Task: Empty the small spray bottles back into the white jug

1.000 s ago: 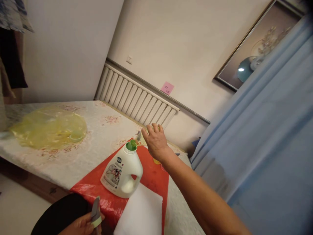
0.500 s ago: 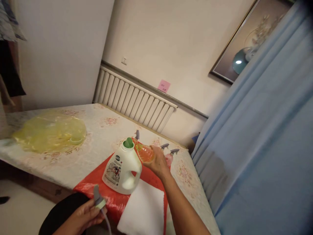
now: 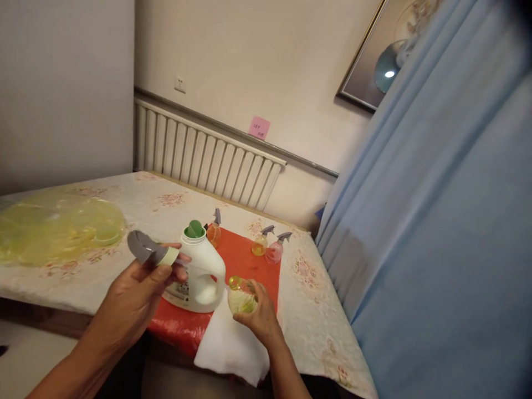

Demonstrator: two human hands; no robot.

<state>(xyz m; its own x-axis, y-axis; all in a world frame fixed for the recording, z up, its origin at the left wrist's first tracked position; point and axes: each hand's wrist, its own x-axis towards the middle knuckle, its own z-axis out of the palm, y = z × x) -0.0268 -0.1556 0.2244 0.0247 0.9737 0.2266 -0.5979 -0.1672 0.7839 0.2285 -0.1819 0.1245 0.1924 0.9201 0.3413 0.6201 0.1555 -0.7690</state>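
- Our left hand (image 3: 137, 282) has its fingers closed round a grey spray head (image 3: 148, 250).
- Our right hand (image 3: 256, 316) grips a small yellow bottle (image 3: 240, 293) over the white cloth (image 3: 233, 346), beside the detergent jug (image 3: 199, 271).

Head camera, looking forward-down over table (image 3: 103, 277), close range.

Three capped spray bottles stand on the table: an orange one (image 3: 214, 233), a yellow one (image 3: 260, 245) and a pink one (image 3: 275, 252). One uncapped bottle (image 3: 240, 296), one loose sprayer head (image 3: 150, 252), one jug (image 3: 198, 274), one white cloth (image 3: 233, 343), one red sheet (image 3: 245, 260), one yellow bag (image 3: 58, 224), two hands (image 3: 137, 288) (image 3: 260, 316).
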